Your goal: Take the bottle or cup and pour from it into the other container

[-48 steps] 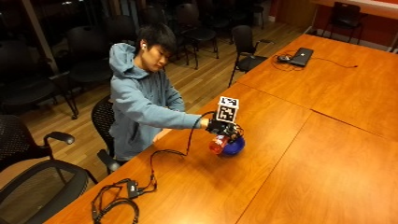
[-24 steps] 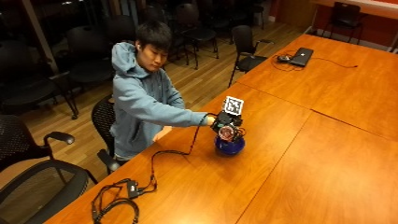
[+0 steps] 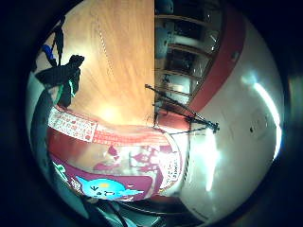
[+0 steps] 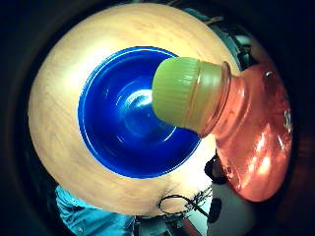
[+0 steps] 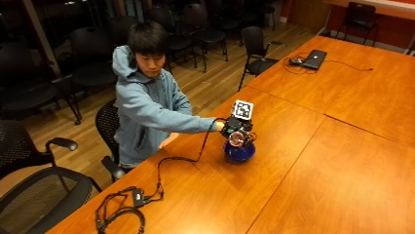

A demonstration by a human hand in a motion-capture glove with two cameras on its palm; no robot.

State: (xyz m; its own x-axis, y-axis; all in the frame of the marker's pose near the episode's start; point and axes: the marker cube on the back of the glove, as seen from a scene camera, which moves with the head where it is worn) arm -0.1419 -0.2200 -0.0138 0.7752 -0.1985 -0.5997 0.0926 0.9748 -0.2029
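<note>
Reaching across the wooden table [image 5: 311,161], the person in the blue hoodie [image 5: 146,109] holds the gloved right hand [image 5: 235,127] directly above the blue bowl [image 5: 239,152], which serves as the landmark here. In the outside view the hand is wrapped round a small pink bottle [image 5: 236,139], tipped so its lower end hangs just over the bowl's rim. Compared with a second ago, when the bottle was held up beside the bowl on the person's side, the hand now sits squarely over the bowl and lower; half a second ago it had nearly reached this spot. The bowl itself has not shifted. The person's bare hand [image 5: 170,140] rests on the table edge, well apart from the bowl towards the person. A black cable bundle [image 5: 126,204] lies on the table, well away from the bowl, and a laptop [image 5: 315,58] sits on the far table.

The little finger side palm view shows the bottle's printed red-and-white label [image 3: 123,161] filling the space close to the palm, the table [image 3: 123,61] behind it.

The thumb side palm view shows the bottle [image 4: 256,128] pointing down over the bowl [image 4: 133,113], its yellow-green cap [image 4: 184,91] screwed on and hanging above the bowl's blue inside.
</note>
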